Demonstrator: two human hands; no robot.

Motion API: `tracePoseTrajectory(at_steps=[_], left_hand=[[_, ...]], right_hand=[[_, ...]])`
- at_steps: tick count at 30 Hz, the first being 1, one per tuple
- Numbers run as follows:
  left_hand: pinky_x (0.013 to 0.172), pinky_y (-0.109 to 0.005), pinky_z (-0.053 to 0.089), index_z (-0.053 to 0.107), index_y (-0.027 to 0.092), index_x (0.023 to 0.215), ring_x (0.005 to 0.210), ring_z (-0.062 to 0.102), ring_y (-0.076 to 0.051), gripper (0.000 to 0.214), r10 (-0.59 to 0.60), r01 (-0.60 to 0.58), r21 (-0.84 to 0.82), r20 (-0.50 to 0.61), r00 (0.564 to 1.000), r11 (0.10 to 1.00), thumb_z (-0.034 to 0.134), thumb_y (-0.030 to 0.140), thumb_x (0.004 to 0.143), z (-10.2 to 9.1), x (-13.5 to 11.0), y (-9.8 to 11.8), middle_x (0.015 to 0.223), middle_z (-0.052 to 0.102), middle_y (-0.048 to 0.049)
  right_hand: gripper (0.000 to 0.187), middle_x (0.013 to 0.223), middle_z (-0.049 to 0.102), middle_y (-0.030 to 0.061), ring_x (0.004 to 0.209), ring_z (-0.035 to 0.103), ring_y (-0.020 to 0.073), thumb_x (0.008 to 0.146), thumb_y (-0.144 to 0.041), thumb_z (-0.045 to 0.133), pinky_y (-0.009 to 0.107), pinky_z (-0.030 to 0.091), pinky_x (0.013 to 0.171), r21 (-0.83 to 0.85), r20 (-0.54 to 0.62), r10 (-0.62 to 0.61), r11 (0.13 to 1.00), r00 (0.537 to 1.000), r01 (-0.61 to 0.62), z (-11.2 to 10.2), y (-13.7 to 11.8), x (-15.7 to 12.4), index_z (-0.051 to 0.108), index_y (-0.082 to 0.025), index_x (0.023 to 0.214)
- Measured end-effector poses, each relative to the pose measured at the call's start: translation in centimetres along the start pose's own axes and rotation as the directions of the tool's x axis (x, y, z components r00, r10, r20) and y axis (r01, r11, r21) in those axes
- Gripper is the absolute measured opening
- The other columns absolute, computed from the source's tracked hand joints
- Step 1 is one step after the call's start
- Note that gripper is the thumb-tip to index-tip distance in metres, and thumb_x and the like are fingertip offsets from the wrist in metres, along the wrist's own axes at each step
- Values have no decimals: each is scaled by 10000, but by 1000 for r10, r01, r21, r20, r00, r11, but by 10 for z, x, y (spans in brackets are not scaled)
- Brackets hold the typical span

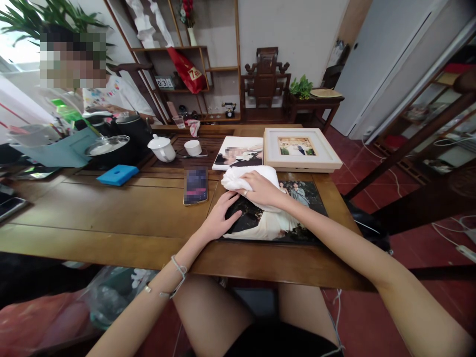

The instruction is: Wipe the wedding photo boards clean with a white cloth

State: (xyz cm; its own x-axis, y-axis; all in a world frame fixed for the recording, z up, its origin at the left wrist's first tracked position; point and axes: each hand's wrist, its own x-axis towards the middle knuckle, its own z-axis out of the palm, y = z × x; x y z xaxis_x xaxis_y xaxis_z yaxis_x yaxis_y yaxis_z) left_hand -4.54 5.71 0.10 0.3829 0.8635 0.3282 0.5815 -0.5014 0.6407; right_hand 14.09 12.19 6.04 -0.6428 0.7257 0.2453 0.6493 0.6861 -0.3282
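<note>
A dark wedding photo panel (275, 227) lies flat on the wooden table in front of me. My right hand (258, 189) presses a folded white cloth (266, 176) onto its upper part, fingers curled over the cloth. At the panel's left edge rests my left hand (222, 215), fingers spread, with the fingertips by the cloth and nothing held. Just behind the cloth are a white-edged photo print (238, 151) and a pale box (303, 166) with a small framed picture on top. To the left of the panel lies a phone (196, 186) with its screen lit.
On the wooden table (148, 223) stand a lidded white cup (161, 148), a small white bowl (193, 148), a blue sponge-like block (118, 174), a black pot (107, 148) and a blue-grey bin (63, 148). Another person (115, 94) sits at the far left. A dark chair stands at right.
</note>
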Motion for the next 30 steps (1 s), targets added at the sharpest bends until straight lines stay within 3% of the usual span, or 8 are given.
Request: tracePoseTrajectory(at_steps=[7,13,16,19,22,24,26,30], left_hand=[[1187,-517,233,456,208,1396,1429,313,-271,499,30,-30,-36,3,1000,999,500,376,928,-1,0,4,1510,399,-131],[1196,-508,218,452,235,1397,1439,300,-246,459,24,-25,-60,-8,1000,998,431,381,962,0,1,2,1518,398,-102],[1200,-497,213,465,234,1388,1437,305,-237,449,19,-20,-68,-13,1000,997,407,389,970,1,0,0,1516,403,-97],[1206,-475,205,478,211,1381,1436,306,-228,451,15,-16,-74,-17,1000,997,381,391,979,2,0,0,1507,414,-106],[1208,-471,200,479,210,1382,1436,304,-224,450,13,-14,-85,-13,1000,996,364,386,985,1,1,0,1507,414,-103],[1207,-477,199,474,225,1388,1439,299,-225,448,10,-11,-91,-6,1000,996,356,387,987,0,1,0,1513,408,-91],[1207,-481,197,471,234,1393,1440,297,-226,450,5,-5,-90,1,1000,996,352,390,988,-1,1,1,1517,405,-85],[1207,-492,192,478,238,1389,1439,300,-233,453,0,1,-87,10,1000,996,352,401,986,-1,1,1,1516,408,-81]], right_hand=[[445,1339,574,138,1255,483,264,913,-328,511,435,368,1068,-24,-54,28,999,998,-29,-16,35,-64,545,-116,1303],[469,1373,534,165,1267,456,313,880,-289,477,487,358,1071,-185,-139,161,965,977,-186,-30,67,-112,548,-107,1307],[548,1405,495,177,1299,412,326,791,-206,516,512,326,1084,-214,-83,121,967,989,-136,-28,46,-130,531,-104,1330],[713,1447,452,165,1349,348,322,667,-147,558,518,261,1119,-143,57,-36,989,998,43,-23,1,-149,485,-119,1376],[750,1489,398,156,1380,307,323,674,-229,617,523,215,1135,-23,177,-185,981,967,192,-18,-38,-159,453,-168,1404],[734,1520,351,156,1397,281,324,687,-268,648,514,226,1130,13,193,-207,978,959,208,-18,-44,-156,465,-196,1395],[746,1551,300,152,1422,234,325,668,-220,657,516,227,1128,-17,175,-156,987,972,161,-19,-30,-147,472,-207,1391],[824,1556,298,148,1434,231,300,677,-154,589,536,214,1136,-161,59,45,986,997,-35,-26,32,-126,359,-174,1467]])
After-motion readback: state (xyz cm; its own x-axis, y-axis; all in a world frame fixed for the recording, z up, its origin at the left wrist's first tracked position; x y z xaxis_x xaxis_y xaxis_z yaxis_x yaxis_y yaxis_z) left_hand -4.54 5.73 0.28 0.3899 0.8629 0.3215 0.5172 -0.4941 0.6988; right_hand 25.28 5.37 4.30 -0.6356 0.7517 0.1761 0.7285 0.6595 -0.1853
